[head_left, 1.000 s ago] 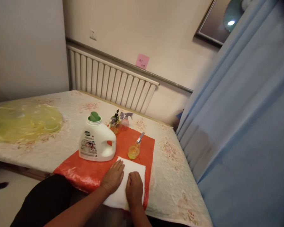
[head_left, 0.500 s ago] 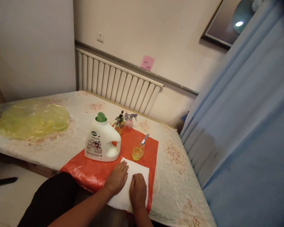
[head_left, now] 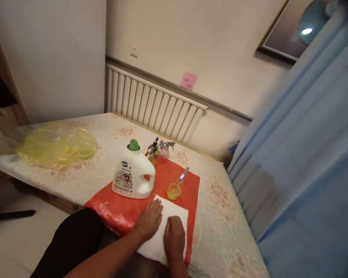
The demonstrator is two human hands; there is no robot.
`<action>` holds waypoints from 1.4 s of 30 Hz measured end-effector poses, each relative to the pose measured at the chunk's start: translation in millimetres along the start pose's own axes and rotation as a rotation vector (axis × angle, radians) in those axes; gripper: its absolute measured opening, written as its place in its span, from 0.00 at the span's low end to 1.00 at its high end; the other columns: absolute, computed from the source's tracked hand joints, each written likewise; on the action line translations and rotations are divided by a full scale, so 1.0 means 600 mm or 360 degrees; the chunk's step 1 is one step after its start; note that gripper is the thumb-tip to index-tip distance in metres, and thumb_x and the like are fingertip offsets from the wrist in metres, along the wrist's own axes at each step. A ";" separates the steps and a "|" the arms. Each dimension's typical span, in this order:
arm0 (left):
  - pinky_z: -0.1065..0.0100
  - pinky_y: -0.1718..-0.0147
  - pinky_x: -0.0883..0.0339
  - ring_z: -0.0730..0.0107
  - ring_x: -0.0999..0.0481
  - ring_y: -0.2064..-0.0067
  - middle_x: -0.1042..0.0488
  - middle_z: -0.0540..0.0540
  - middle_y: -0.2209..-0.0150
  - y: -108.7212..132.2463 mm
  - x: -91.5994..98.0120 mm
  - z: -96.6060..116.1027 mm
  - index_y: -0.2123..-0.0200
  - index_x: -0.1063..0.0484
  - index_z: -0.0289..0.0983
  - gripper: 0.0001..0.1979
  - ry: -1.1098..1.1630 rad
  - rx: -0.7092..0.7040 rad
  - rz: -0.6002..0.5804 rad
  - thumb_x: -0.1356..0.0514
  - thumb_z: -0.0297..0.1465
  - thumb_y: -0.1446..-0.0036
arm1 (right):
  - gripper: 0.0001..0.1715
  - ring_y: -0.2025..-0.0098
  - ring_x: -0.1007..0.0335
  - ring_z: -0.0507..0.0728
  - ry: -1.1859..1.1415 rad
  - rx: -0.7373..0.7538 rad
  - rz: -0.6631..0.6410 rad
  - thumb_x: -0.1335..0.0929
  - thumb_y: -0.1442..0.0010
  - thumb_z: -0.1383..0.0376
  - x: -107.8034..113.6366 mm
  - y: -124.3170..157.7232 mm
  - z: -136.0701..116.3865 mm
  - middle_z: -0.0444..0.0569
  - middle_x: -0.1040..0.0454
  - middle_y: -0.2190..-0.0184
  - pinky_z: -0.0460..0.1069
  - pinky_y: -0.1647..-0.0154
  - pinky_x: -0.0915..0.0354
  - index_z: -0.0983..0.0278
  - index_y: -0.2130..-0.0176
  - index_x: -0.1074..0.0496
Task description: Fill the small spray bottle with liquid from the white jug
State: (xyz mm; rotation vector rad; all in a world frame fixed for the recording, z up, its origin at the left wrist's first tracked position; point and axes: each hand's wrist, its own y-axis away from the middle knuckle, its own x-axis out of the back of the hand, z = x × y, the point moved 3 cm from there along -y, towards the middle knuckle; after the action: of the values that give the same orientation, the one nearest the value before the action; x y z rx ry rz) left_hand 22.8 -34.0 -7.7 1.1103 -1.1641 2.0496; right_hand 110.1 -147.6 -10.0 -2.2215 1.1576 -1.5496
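A white cloth (head_left: 153,247) lies on a red plastic sheet (head_left: 185,193) near the front edge of the covered table. My left hand (head_left: 149,221) rests flat on the cloth's left part, fingers stretched out. On its right part sits my right hand (head_left: 174,236), fingers curled in; their inner side is hidden. Just beyond the cloth stands a small clear bottle (head_left: 174,190) with yellow liquid, and a grey strip (head_left: 184,173) rises at its top. A big white detergent jug (head_left: 135,173) with a green inner spout (head_left: 133,145) stands uncapped at the left.
Several small spray bottles (head_left: 164,152) cluster behind the jug. Crumpled yellow plastic film (head_left: 55,144) covers the table's left end, with a pale green round cap (head_left: 85,153) at it. A radiator (head_left: 153,104) lines the wall; a blue curtain (head_left: 301,154) hangs at the right.
The view has turned slightly left, so everything appears shifted right. Both hands keep nearly the same place and pose on the cloth. The jug and bottles stay put.
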 end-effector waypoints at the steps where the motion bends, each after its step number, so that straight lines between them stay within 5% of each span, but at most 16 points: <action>1: 0.51 0.40 0.41 0.54 0.35 0.38 0.29 0.36 0.43 0.000 0.001 0.000 0.48 0.31 0.33 0.18 0.0000 0.0001 -0.0001 0.48 0.26 0.41 | 0.11 0.67 0.35 0.57 0.0002 -0.0005 0.0000 0.40 0.37 0.72 0.000 0.001 0.000 0.47 0.32 0.71 0.51 0.64 0.39 0.61 0.69 0.35; 31: 0.51 0.41 0.38 0.54 0.34 0.39 0.29 0.35 0.43 0.000 -0.002 -0.006 0.49 0.30 0.32 0.18 0.0021 -0.0011 0.0029 0.48 0.25 0.42 | 0.11 0.64 0.33 0.59 -0.0216 -0.0129 -0.0023 0.39 0.38 0.69 0.007 -0.006 -0.005 0.49 0.28 0.68 0.52 0.60 0.37 0.61 0.66 0.29; 36: 0.51 0.42 0.37 0.53 0.33 0.40 0.28 0.34 0.44 -0.002 -0.004 -0.009 0.49 0.29 0.31 0.18 0.0021 -0.0032 0.0047 0.48 0.26 0.41 | 0.09 0.71 0.30 0.56 -0.0405 -0.0415 -0.0031 0.37 0.44 0.69 0.026 -0.049 0.003 0.47 0.25 0.73 0.48 0.67 0.36 0.62 0.72 0.28; 42: 0.50 0.42 0.37 0.54 0.32 0.40 0.27 0.37 0.44 -0.002 -0.008 -0.012 0.49 0.28 0.33 0.17 -0.0004 -0.0030 0.0092 0.48 0.26 0.40 | 0.09 0.74 0.28 0.55 -0.0429 -0.0563 0.0168 0.34 0.45 0.63 0.048 -0.167 0.025 0.46 0.23 0.75 0.46 0.72 0.36 0.64 0.67 0.26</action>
State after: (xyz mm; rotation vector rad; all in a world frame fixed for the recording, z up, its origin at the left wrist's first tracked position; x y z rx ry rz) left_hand 23.5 -27.7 -13.4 1.0827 -1.2276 2.0768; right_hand 176.1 -104.1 59.7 -2.4393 1.5256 -1.0275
